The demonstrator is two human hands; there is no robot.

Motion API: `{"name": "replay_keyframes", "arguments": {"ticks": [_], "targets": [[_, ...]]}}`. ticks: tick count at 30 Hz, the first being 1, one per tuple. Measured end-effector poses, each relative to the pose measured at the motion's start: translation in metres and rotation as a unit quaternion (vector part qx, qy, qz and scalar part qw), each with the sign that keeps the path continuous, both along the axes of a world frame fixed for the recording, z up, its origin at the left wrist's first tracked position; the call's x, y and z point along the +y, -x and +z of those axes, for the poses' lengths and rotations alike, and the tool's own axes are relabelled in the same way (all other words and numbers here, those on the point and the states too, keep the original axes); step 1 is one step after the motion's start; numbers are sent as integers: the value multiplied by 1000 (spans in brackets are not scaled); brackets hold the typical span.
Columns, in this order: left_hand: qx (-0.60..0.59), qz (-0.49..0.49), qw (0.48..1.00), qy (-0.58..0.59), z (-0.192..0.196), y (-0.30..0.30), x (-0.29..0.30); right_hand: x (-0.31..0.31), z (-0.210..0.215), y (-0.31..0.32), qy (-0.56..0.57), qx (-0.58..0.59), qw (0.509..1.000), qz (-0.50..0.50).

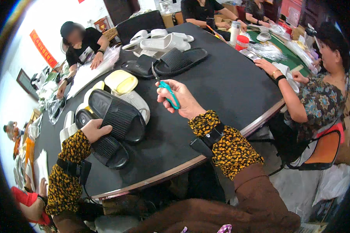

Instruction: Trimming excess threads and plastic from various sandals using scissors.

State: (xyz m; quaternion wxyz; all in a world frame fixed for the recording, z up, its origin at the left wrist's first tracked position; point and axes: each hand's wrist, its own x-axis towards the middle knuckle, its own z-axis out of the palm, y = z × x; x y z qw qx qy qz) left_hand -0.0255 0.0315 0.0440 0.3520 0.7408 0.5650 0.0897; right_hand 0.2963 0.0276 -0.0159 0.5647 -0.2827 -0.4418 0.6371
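Observation:
My left hand (95, 131) grips a pair of black slide slippers at the left of the table. Its thumb lies over the ribbed strap of the upper slipper (124, 117), and its other fingers are mostly hidden. The second slipper (112, 153) lies against the first, nearer to me. In my right hand (186, 101) is a small pair of scissors (169, 94) with teal handles, blades pointing away from me. Just beyond the blades lies another black slipper (179, 62), with a further black one beside it.
Cream slippers (121, 81) and grey ones lie under and behind the held pair. More grey slippers (165, 42) are piled at the far side of the dark table (229, 77). People work around it, one seated at right (319, 93) and another at far left with plastic bags (93, 72).

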Motion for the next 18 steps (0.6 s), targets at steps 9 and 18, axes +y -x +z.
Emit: {"name": "replay_keyframes", "arguments": {"ticks": [9, 18], "targets": [[-297, 152, 933, 136, 1, -15, -5, -3, 2, 1, -15, -24, 1000, 10], [-593, 137, 793, -25, -3, -45, -2, -2, -9, 18, -180, -125, 975, 29]]}}
